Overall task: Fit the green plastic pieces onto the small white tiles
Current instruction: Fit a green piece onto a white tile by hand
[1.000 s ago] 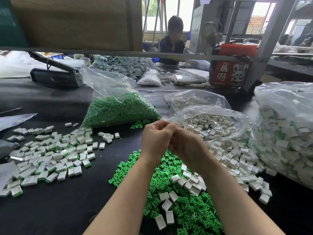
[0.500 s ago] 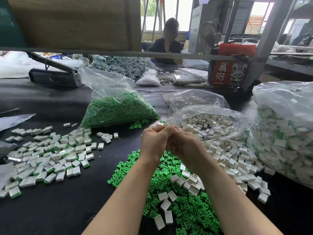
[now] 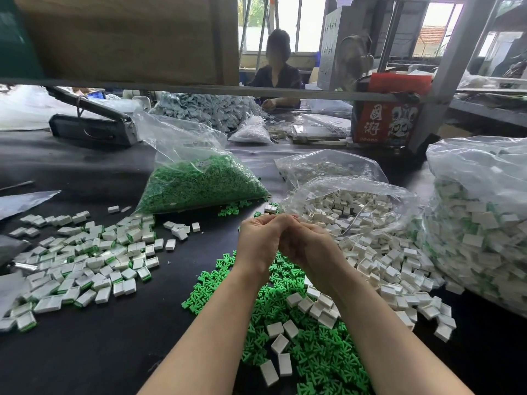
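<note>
Left hand [image 3: 261,238] and right hand [image 3: 306,246] pressed together, fingers curled, what they pinch hidden, above green plastic pieces [image 3: 322,354] and white tiles [image 3: 379,266], bare black table [image 3: 94,354] at left

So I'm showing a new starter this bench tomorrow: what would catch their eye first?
Probably the loose green plastic pieces heaped under the forearms, with white tiles spilling out of an open bag to the right. Above them the left hand and right hand are curled together; what they hold is hidden. At left lies a spread of finished tiles edged in green.
</note>
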`<state>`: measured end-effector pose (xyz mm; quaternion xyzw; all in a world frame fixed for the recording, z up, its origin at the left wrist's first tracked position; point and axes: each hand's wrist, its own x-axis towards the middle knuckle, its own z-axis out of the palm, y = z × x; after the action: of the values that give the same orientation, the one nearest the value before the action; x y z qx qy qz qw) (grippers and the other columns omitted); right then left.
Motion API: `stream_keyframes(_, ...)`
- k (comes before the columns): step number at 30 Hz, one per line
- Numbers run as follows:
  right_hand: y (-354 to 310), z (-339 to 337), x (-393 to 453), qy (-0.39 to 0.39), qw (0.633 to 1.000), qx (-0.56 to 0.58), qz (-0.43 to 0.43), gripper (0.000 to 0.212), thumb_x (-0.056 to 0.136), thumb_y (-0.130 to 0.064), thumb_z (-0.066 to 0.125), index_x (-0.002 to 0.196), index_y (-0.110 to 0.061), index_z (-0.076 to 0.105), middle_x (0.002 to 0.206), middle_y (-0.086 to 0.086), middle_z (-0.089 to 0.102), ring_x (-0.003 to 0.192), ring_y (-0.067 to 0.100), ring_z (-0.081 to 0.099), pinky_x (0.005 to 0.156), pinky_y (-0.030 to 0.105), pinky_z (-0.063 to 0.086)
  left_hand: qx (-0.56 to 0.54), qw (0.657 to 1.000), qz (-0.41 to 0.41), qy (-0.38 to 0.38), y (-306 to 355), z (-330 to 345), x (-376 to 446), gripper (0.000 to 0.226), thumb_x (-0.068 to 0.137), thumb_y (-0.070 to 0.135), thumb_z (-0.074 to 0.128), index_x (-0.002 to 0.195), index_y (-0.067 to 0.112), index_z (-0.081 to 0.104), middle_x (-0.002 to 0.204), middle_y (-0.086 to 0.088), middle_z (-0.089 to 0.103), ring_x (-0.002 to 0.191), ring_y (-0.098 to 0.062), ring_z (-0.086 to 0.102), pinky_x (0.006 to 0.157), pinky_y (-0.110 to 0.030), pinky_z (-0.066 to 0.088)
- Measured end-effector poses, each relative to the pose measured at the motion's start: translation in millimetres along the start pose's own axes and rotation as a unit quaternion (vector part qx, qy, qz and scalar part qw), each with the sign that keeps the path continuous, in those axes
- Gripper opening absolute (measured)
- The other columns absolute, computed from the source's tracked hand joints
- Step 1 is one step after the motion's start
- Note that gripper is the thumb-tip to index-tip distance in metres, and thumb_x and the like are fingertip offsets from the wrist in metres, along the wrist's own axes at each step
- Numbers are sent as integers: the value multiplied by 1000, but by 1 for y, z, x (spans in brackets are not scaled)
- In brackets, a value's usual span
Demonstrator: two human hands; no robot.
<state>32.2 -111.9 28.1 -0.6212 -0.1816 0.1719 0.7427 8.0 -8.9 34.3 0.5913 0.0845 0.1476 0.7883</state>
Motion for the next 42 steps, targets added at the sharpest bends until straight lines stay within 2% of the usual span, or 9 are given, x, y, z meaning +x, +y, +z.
stream_keyframes(4, 0, 3, 0, -3, 1000, 7, -1, 42, 102, -21, 45, 114, 17, 55, 54, -7, 48, 49, 4, 42, 46, 16, 32, 9, 1000, 4, -6, 1, 0, -1, 16, 85, 5, 63, 74, 5, 75, 52, 0, 64, 44, -9, 56, 44, -18, 44)
stream_keyframes(9, -3, 4, 0, -7, 1000, -16, -4, 51, 104, -30, 40, 103, 18, 54, 55, -3, 46, 51, 9, 36, 49, 23, 27, 29, 1000, 0, -6, 4, -2, 1, 21, 88, 9, 63, 75, -5, 71, 54, -11, 60, 42, -18, 49, 46, -23, 43)
stream_keyframes(13, -10, 7, 0, -37, 997, 65, 4, 43, 104, -38, 32, 92, -5, 57, 62, -1, 52, 53, 9, 44, 50, 19, 37, 8, 999, 4, -45, 10, -10, 4, 28, 91, 8, 59, 65, 8, 68, 53, -4, 59, 39, -15, 50, 43, -20, 41)
stream_keyframes(18, -18, 6, 1, -59, 985, 161, 13, 32, 102, -33, 33, 92, -11, 54, 67, 0, 49, 50, 8, 43, 48, 16, 37, -37, 991, 14, -127, 17, -23, 7, 13, 81, 19, 69, 85, 14, 80, 75, -1, 73, 65, -9, 67, 59, -20, 53)
stream_keyframes(25, -16, 5, 3, -64, 988, 138, -2, 26, 104, -28, 32, 113, -10, 49, 67, 3, 43, 51, 10, 40, 45, 18, 36, -28, 987, 34, -157, 19, -27, 8, 28, 72, 29, 78, 95, 13, 80, 101, -11, 76, 87, -18, 72, 65, -24, 55)
stream_keyframes(32, -15, 6, 2, -64, 992, 113, 1, 32, 104, -31, 32, 89, -11, 52, 63, 0, 45, 51, 11, 39, 45, 20, 36, -5, 984, 48, -173, 17, -28, 11, 26, 72, 31, 80, 93, 16, 78, 87, -3, 75, 78, -13, 69, 67, -23, 54)
stream_keyframes(36, -12, 2, 2, -3, 999, -17, 38, 38, 104, -34, 37, 77, -15, 56, 61, -1, 51, 50, 11, 42, 48, 24, 29, 56, 992, 50, -100, 16, -40, 16, 18, 73, 33, 79, 86, 23, 74, 90, -1, 76, 85, -15, 71, 79, -32, 54)
stream_keyframes(39, -11, -5, 1, 56, 992, -97, 55, 36, 104, -29, 38, 78, -13, 57, 59, 0, 53, 50, 11, 42, 50, 26, 30, 170, 982, 73, 29, 14, -68, 25, 10, 82, 26, 77, 87, 21, 70, 80, 4, 74, 79, -12, 70, 65, -21, 52)
stream_keyframes(42, -12, -10, 2, 89, 988, -115, 53, 33, 105, -24, 38, 81, -11, 57, 61, 1, 52, 49, 8, 42, 50, 23, 32, 421, 882, 113, 181, 10, -107, 29, 9, 83, 27, 76, 84, 24, 68, 75, 9, 68, 76, -16, 66, 64, -25, 46)
